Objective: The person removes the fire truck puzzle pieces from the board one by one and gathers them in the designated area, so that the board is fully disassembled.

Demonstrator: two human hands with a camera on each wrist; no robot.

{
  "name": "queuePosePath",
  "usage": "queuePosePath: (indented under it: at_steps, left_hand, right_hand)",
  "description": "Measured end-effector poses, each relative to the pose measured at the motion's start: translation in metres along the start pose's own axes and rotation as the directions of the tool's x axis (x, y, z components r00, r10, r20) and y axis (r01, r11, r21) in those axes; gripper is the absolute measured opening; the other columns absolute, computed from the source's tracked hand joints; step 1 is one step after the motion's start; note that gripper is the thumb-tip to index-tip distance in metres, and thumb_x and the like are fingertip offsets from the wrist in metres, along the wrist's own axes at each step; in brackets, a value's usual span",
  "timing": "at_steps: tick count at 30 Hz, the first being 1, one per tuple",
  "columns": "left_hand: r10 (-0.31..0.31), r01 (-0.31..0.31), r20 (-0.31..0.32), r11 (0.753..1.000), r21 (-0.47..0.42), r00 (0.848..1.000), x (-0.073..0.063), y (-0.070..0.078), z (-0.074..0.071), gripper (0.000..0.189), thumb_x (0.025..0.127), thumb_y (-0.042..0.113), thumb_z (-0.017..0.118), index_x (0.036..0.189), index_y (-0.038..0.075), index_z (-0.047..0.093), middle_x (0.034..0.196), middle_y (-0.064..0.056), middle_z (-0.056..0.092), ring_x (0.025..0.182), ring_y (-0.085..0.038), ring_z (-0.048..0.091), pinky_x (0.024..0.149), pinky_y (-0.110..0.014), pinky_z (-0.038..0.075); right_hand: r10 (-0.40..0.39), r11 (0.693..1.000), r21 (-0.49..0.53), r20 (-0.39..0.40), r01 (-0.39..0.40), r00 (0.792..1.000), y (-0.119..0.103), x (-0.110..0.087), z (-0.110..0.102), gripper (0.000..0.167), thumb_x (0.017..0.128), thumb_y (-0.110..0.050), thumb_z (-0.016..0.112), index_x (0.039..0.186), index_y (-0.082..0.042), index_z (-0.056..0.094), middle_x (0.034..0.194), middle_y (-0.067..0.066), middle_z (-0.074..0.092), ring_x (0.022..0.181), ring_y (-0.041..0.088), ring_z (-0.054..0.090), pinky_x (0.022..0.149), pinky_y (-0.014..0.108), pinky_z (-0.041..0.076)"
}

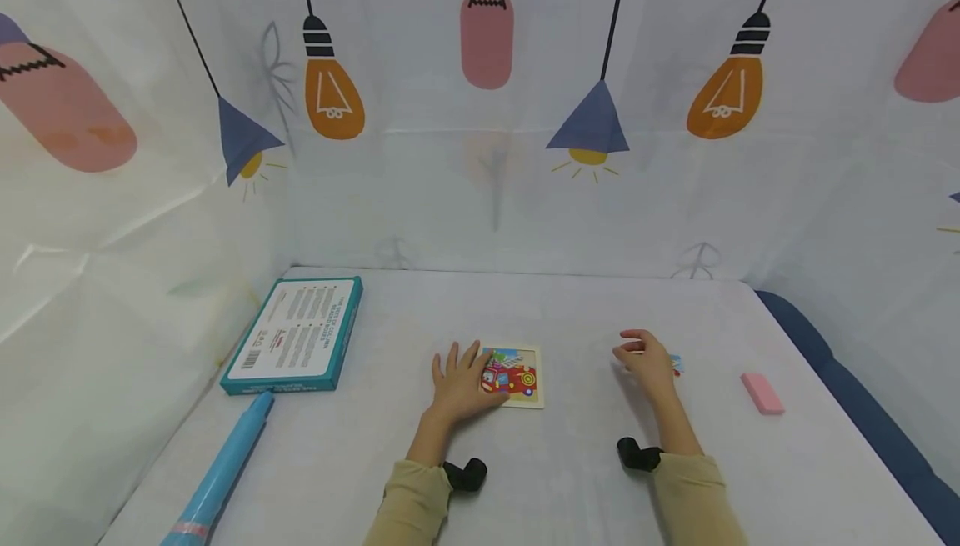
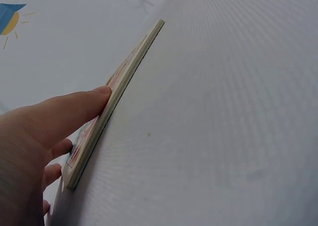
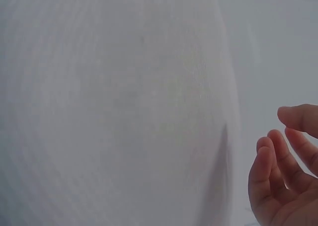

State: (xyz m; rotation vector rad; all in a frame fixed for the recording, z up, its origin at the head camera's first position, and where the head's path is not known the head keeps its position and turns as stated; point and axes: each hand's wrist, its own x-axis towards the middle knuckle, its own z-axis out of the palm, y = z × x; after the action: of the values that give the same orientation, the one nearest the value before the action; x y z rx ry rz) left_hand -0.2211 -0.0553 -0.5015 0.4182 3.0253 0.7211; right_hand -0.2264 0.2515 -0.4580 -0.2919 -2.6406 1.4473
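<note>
A small square puzzle (image 1: 530, 398) with a picture of a red vehicle and a pale wooden frame lies on the table. My left hand (image 1: 457, 392) rests on its left side with the fingers spread. In the left wrist view the thumb touches the puzzle's (image 2: 117, 100) face near one edge. To the right of the puzzle, my right hand (image 1: 648, 367) hovers over the table. Its fingers bend loosely and the right wrist view shows nothing in the hand (image 3: 288, 181). Partly hidden beside it lies a small blue and red piece (image 1: 677, 363).
A teal-edged flat box (image 1: 300, 333) lies at the left, with a long blue tube (image 1: 228, 458) in front of it. A pink block (image 1: 762, 393) sits right of my right hand. Behind the white table (image 1: 585, 479) hangs a lamp-printed curtain (image 1: 435, 187).
</note>
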Motion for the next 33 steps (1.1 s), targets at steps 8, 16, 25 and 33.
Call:
queuePosePath:
  at_steps: [8, 16, 25, 33]
  left_hand:
    - [0.008, -0.008, -0.016, 1.0, -0.001, 1.0, -0.001, 0.0, -0.001, 0.08, 0.071, 0.058, 0.066, 0.137, 0.017, 0.045, 0.147, -0.008, 0.033, 0.137, -0.04, 0.016, 0.104, -0.063, 0.004]
    - [0.014, -0.014, -0.012, 1.0, 0.014, 1.0, -0.002, 0.003, -0.004, 0.08, 0.072, 0.058, 0.066, 0.136, 0.016, 0.046, 0.147, -0.008, 0.033, 0.136, -0.04, 0.017, 0.104, -0.063, 0.006]
    - [0.011, -0.011, -0.007, 1.0, 0.018, 1.0, 0.0, 0.0, -0.001, 0.08, 0.071, 0.058, 0.066, 0.136, 0.017, 0.046, 0.147, -0.008, 0.034, 0.137, -0.04, 0.017, 0.104, -0.063, 0.005]
    - [0.003, -0.003, -0.007, 1.0, 0.013, 1.0, 0.0, 0.001, -0.001, 0.079, 0.072, 0.058, 0.065, 0.137, 0.017, 0.046, 0.148, -0.008, 0.033, 0.137, -0.04, 0.016, 0.104, -0.063, 0.005]
  right_hand:
    - [-0.013, 0.999, 0.042, 0.018, 0.012, 1.0, -0.013, 0.0, 0.025, 0.034, 0.085, -0.009, 0.062, 0.116, 0.003, 0.055, 0.095, 0.017, 0.06, 0.071, 0.009, 0.057, 0.059, 0.02, 0.047]
    - [-0.023, 0.998, 0.051, 0.047, 0.02, 0.999, -0.027, -0.002, 0.051, 0.032, 0.084, -0.007, 0.063, 0.114, 0.002, 0.056, 0.094, 0.018, 0.061, 0.078, 0.02, 0.06, 0.061, 0.024, 0.048]
    - [-0.017, 0.997, 0.077, 0.074, 0.011, 0.997, -0.039, -0.004, 0.072, 0.031, 0.083, -0.006, 0.064, 0.112, 0.001, 0.057, 0.093, 0.016, 0.06, 0.077, 0.02, 0.059, 0.061, 0.025, 0.049]
    - [-0.005, 0.997, 0.083, 0.099, -0.003, 0.995, -0.047, -0.007, 0.088, 0.029, 0.083, -0.008, 0.065, 0.111, -0.001, 0.058, 0.092, 0.014, 0.06, 0.077, 0.02, 0.057, 0.061, 0.026, 0.049]
